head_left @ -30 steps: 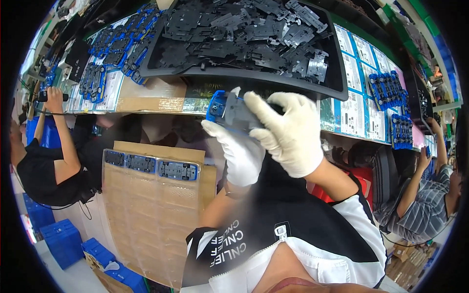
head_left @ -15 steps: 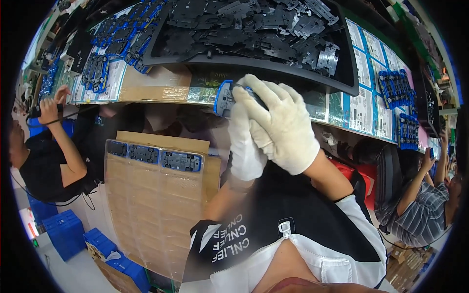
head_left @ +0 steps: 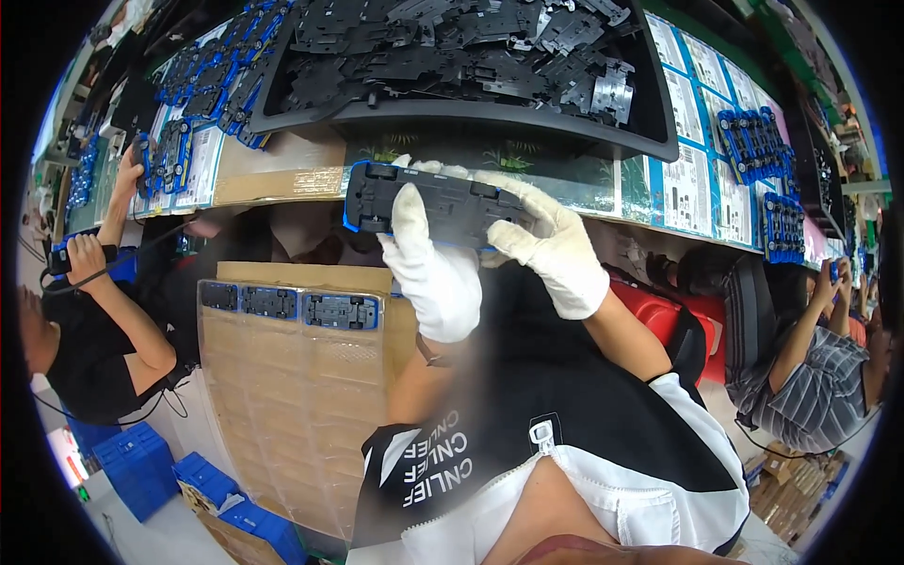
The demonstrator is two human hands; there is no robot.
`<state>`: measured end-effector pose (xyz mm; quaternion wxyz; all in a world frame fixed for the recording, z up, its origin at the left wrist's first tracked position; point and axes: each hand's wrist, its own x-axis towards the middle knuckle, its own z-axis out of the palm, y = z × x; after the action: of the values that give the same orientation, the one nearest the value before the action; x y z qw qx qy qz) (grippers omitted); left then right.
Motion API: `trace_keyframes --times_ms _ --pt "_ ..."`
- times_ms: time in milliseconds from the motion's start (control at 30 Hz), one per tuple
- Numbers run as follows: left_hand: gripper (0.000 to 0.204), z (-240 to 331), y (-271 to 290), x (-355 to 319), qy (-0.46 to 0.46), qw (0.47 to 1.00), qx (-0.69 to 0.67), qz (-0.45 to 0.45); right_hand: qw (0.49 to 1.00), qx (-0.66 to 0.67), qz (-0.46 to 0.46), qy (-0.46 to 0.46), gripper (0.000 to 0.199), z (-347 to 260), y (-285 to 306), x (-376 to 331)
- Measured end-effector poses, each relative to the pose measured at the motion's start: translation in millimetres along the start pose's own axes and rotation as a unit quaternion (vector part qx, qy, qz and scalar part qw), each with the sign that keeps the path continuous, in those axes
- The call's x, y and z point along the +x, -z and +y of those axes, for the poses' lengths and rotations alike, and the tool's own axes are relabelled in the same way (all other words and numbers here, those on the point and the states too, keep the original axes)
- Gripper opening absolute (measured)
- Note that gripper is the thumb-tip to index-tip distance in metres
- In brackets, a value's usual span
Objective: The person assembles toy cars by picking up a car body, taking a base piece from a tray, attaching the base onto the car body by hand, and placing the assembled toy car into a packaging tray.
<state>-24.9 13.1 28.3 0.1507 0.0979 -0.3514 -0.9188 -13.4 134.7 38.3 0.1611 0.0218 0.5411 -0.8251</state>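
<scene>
- bench, across upper frame; black tray on it;
- blue bins, lower left;
- left hand, right hand: both gripping toy car, centre

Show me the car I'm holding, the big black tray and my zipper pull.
Car (head_left: 452,201), head view: underside, around mid-length.
Tray (head_left: 461,113), head view: near wall.
Zipper pull (head_left: 541,434), head view: its middle.

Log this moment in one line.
left hand: holds toy car, left end | right hand: holds its right end | car: underside up | beyond: black tray of black parts
</scene>
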Motion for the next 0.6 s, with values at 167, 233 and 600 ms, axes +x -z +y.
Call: trace_keyframes --times_ms 167,233,600 --pt "0.052 0 -1 -2 -0.002 1.0 0.013 0.006 1.0 0.025 -0.017 -0.006 0.042 -8 6 2" --pt "0.052 -1 -2 -3 -0.001 1.0 0.022 0.006 1.0 -0.009 0.0 0.003 0.041 -5 6 2" --pt "0.052 2 16 -4 0.041 0.987 0.145 0.055 0.983 -0.116 0.071 0.124 0.053 14 -17 9"
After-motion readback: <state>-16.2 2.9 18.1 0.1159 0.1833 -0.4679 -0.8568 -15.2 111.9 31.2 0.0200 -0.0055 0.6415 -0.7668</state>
